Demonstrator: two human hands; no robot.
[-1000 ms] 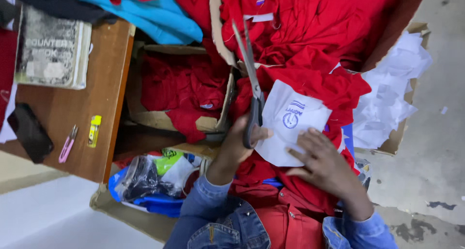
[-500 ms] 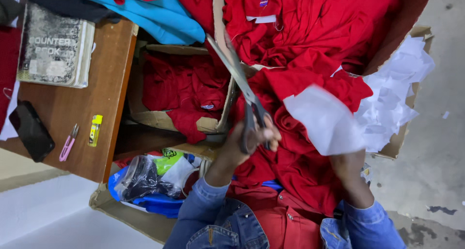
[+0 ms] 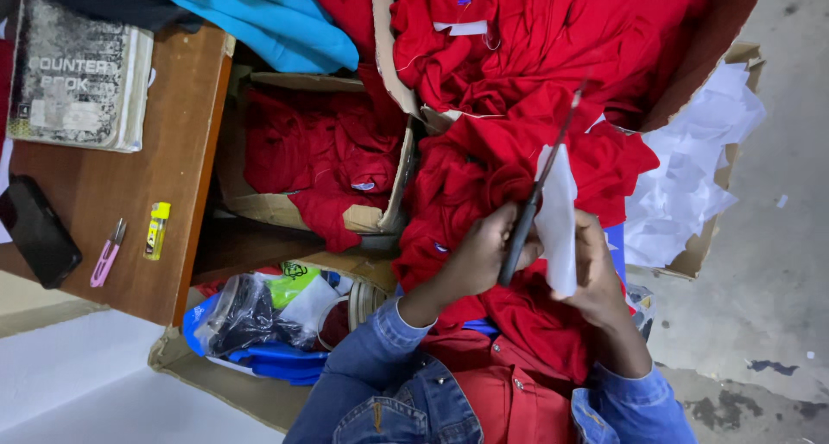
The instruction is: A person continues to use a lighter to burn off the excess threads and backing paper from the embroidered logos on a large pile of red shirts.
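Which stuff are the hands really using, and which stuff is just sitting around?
In use:
left hand holding scissors
right hand holding white paper piece

Lying about:
book
phone
yellow lighter
pink clippers
boxes of red cloth

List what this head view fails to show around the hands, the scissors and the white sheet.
- Scissors: handles are buried inside the left hand; the blades are seen edge-on, so open or closed is unclear.
- White sheet: seen nearly edge-on, its face is hidden; the right hand covers its lower edge.
- Red garment on the lap: folds hide its shape.
- Cardboard box: cut off by the top edge.
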